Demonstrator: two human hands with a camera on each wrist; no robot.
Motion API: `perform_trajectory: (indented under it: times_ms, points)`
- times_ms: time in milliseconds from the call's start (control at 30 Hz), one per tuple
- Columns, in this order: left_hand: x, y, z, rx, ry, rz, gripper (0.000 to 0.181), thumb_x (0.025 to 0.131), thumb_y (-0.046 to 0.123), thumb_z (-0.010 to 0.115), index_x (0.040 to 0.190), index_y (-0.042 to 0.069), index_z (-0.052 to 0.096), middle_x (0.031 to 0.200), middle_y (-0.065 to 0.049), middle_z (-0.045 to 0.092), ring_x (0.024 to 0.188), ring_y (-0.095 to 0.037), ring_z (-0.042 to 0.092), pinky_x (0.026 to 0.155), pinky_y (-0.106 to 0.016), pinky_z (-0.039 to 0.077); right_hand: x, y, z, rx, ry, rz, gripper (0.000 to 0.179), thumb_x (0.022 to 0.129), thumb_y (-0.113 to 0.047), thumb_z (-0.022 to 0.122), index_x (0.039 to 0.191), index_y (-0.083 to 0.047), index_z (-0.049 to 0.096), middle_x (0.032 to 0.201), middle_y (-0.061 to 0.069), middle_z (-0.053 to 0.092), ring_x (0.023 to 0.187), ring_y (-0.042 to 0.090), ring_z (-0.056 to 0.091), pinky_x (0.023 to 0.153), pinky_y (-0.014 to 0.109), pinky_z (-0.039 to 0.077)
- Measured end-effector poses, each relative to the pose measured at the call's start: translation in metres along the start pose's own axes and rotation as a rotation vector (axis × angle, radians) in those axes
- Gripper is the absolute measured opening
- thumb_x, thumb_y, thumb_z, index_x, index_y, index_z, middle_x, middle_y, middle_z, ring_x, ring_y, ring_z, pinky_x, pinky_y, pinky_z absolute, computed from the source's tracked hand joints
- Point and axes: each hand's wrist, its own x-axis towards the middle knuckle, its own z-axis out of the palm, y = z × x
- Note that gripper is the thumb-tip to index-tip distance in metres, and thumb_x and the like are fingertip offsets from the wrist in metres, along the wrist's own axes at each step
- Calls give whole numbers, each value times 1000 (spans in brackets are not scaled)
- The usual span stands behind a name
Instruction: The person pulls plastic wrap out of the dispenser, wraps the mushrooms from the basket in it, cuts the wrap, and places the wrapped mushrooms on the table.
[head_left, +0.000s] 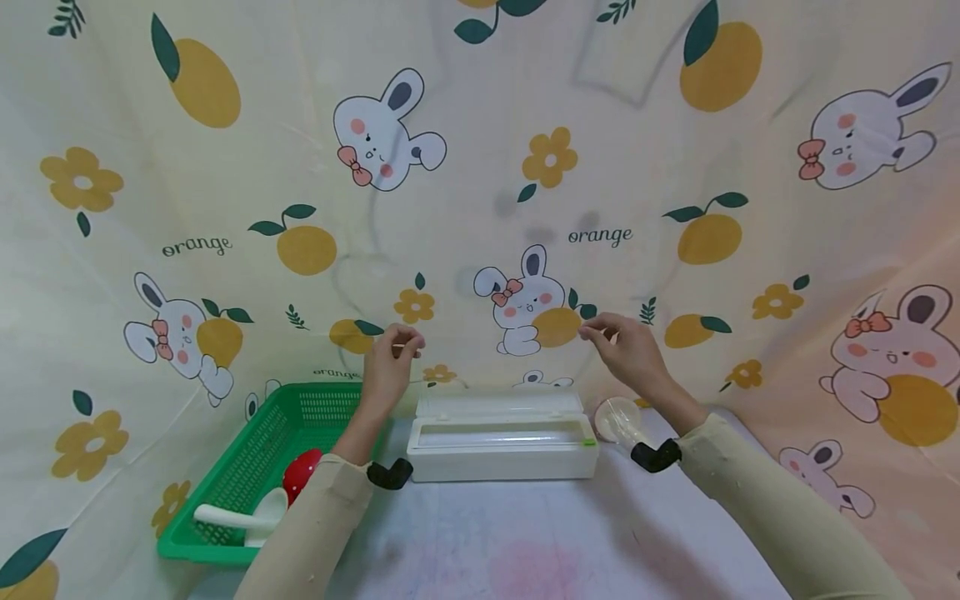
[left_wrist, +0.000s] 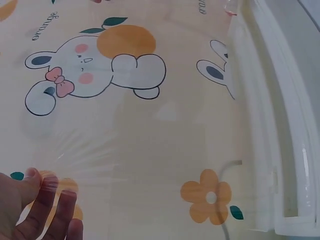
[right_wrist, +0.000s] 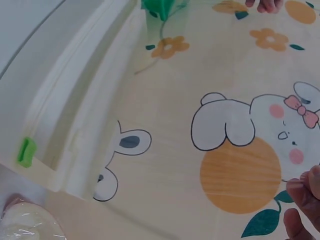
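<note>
A sheet of clear cling film stretches up from a white cling film dispenser box, faintly creased in the left wrist view. My left hand pinches one upper corner between thumb and fingers. The other corner is pinched by my right hand, at about the same height. Both hands are above and behind the box, one toward each side. The box lid stands raised at the back, and a roll shows inside. A small green slider sits at the box's right end.
To the left is a green basket holding a red white-dotted item and a white spoon-like handle. Right of the box lies a pale round item covered in clear plastic. A patterned cloth hangs behind.
</note>
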Motion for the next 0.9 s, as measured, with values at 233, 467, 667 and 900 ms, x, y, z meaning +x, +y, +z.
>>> perform_trajectory:
  times_ms: [233, 467, 667, 900]
  points:
    - [1, 11, -4, -13, -3, -19, 16, 110, 25, 64, 116, 11, 69, 112, -9, 75, 97, -26, 73, 88, -43, 59, 2, -2, -2, 19, 66, -21, 15, 104, -16, 74, 109, -3, 80, 97, 13, 74, 92, 26, 56, 76, 35, 47]
    - [4, 21, -6, -33, 11, 14, 18, 109, 24, 64, 116, 9, 69, 111, -10, 75, 97, -29, 73, 84, -40, 57, 4, -6, -5, 64, 111, -59, 13, 104, -13, 73, 108, -2, 79, 99, 13, 76, 90, 23, 59, 76, 19, 44]
    - [7, 23, -8, -34, 11, 46, 18, 109, 24, 63, 116, 9, 69, 111, -11, 75, 102, -34, 74, 85, -42, 57, 4, -8, -7, 92, 144, -88, 13, 104, -13, 73, 109, -3, 79, 102, 13, 78, 91, 26, 65, 82, 23, 48]
    - [3, 28, -12, -37, 30, 92, 17, 109, 26, 64, 116, 12, 69, 111, -9, 74, 100, -32, 76, 87, -44, 60, -1, -12, -13, 118, 151, -111, 13, 104, -11, 73, 112, -2, 77, 109, 14, 78, 104, 31, 69, 98, 49, 54]
